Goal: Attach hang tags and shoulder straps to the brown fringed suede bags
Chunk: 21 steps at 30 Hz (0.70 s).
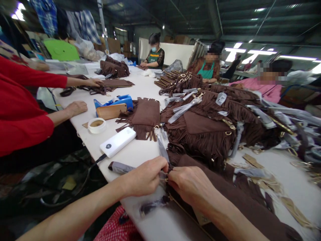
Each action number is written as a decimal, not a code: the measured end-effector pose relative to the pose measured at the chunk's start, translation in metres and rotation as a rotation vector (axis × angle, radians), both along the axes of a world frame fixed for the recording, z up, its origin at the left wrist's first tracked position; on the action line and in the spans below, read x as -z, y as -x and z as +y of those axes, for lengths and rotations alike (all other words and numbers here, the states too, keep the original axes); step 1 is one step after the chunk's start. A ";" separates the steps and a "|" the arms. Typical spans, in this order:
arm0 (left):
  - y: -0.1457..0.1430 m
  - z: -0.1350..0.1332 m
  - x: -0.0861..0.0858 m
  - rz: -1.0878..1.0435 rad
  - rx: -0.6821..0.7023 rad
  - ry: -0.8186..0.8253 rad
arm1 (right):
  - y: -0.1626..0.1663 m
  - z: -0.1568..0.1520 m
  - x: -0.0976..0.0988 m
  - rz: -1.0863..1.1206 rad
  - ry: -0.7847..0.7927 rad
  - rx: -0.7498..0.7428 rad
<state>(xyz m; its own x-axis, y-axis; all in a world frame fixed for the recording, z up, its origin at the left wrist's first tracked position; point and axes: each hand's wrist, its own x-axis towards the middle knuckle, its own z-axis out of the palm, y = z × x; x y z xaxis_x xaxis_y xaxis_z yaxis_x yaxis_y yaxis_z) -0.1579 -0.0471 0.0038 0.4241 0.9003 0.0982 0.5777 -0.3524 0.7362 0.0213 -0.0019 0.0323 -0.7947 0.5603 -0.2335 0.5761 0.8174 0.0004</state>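
Close to the table's near edge, my left hand (pixel 147 175) is closed in a pinch at the metal-fitted end of a strap (pixel 121 167) in clear plastic wrap. Facing it, my right hand (pixel 190 184) has its fingers closed on the corner of a dark brown bag (pixel 225 190) that lies flat under my forearm. Between the two sets of fingertips shows a small gold-coloured fitting (pixel 166 179); its exact shape is hidden. A gold zipper runs along the bag's near side. Below my hands a dark, plastic-wrapped strap piece (pixel 155 205) lies blurred.
Fringed brown bags (pixel 200 130) pile up beyond my right hand. Left of them are a white power bank (pixel 117 142) with a cable, a tape roll (pixel 96 125), a phone (pixel 111 111) and a blue tape dispenser (pixel 125 101). A red-sleeved person (pixel 25 110) stands left; several others sit farther back.
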 end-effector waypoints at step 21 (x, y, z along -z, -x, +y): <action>0.005 0.003 -0.006 -0.085 0.172 -0.080 | -0.001 0.007 0.008 0.240 0.285 0.183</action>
<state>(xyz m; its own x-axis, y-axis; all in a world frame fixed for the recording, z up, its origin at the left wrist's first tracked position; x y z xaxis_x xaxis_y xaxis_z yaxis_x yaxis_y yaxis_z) -0.1633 -0.0440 0.0096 0.5583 0.8029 0.2087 0.4408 -0.5003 0.7453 0.0227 0.0047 0.0239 -0.7387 0.6371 -0.2200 0.6682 0.6492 -0.3633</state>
